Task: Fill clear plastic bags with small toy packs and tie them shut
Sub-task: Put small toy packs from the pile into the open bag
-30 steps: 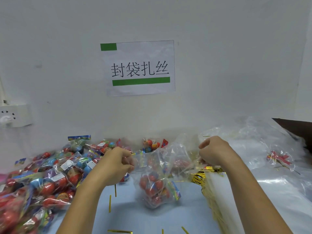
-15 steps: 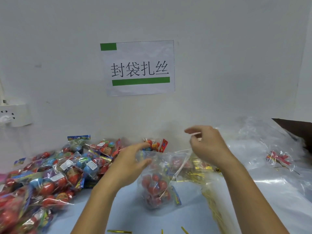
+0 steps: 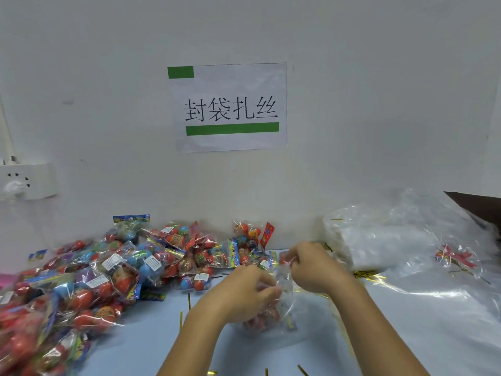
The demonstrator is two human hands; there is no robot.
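A clear plastic bag point(image 3: 273, 318) holding red toy packs sits on the blue table in front of me. My left hand point(image 3: 244, 291) grips the bag around its upper part, fingers curled over it. My right hand point(image 3: 311, 267) pinches the gathered top of the bag just to the right. Motion blur hides the fingertips and any tie between them. A big heap of toy packs point(image 3: 108, 272) in red, blue and yellow covers the table's left side.
A stack of clear empty bags point(image 3: 379, 240) lies at the right against the wall. Gold twist ties point(image 3: 366, 275) lie beside it, and loose ones point(image 3: 181, 318) are scattered on the table. A wall socket point(image 3: 24, 183) is at the left, a paper sign point(image 3: 230, 107) above.
Both hands have come down and together onto the bag's top, closing the mouth that was held spread apart a second ago. The bag has sunk lower on the table.
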